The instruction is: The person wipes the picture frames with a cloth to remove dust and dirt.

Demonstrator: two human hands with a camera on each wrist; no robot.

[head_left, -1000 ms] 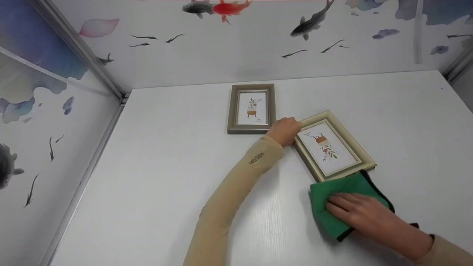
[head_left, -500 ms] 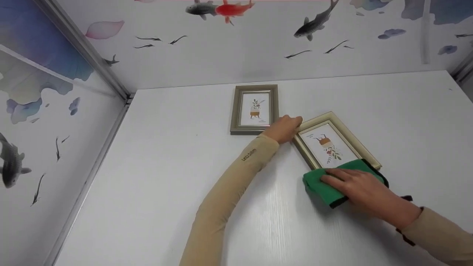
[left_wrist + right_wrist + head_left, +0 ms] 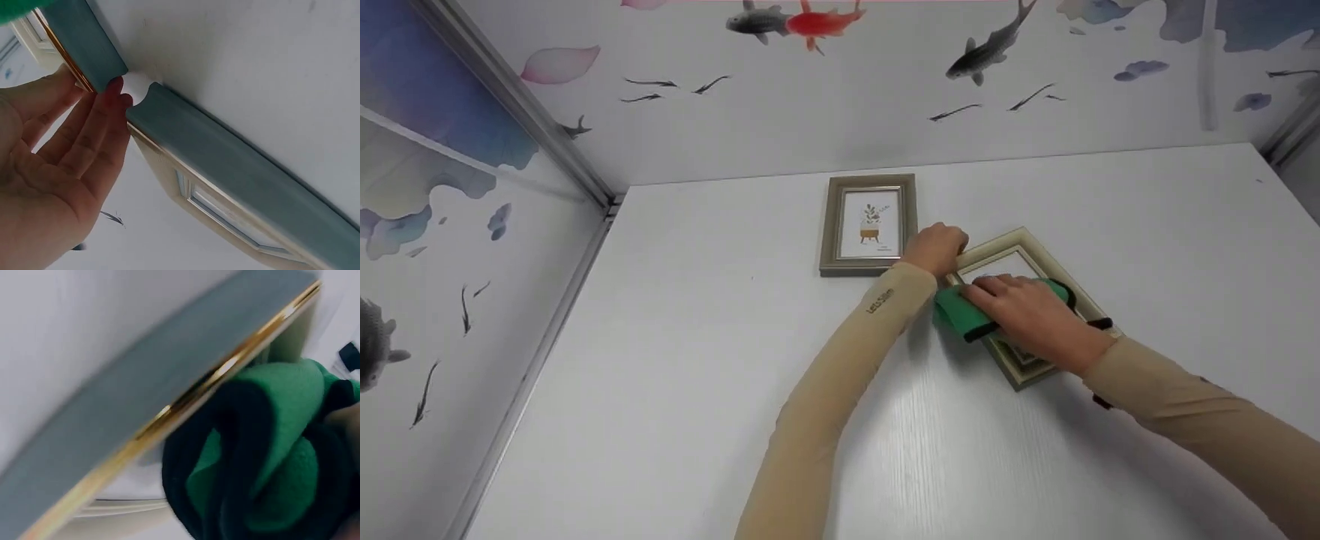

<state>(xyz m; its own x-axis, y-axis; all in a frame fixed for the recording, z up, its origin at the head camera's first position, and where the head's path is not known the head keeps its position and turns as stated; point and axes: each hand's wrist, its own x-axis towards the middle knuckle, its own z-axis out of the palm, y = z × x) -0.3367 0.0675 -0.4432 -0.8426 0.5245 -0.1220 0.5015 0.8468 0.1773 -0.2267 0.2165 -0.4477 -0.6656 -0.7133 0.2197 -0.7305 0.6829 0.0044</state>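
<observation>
A gold-edged picture frame (image 3: 1072, 285) lies tilted on the white surface, its plant picture mostly covered. My left hand (image 3: 936, 247) pinches its upper left corner; in the left wrist view the thumb and fingers of that hand (image 3: 73, 140) hold the frame's teal side (image 3: 84, 42). With my right hand (image 3: 1027, 311) I grip a folded green cloth (image 3: 960, 309) with black edging and press it on the front of this frame. The cloth (image 3: 287, 394) lies bunched against the gold rim (image 3: 225, 368) in the right wrist view.
A second, darker picture frame (image 3: 830, 225) with a plant picture lies just left of my left hand, near the back edge of the white tabletop (image 3: 697, 360). Behind it stands a wall panel (image 3: 870, 97) painted with fish; another panel (image 3: 427, 300) borders the left side.
My right hand has moved the cloth up from the frame's lower edge across its picture, towards the upper left corner. My left hand still holds that corner.
</observation>
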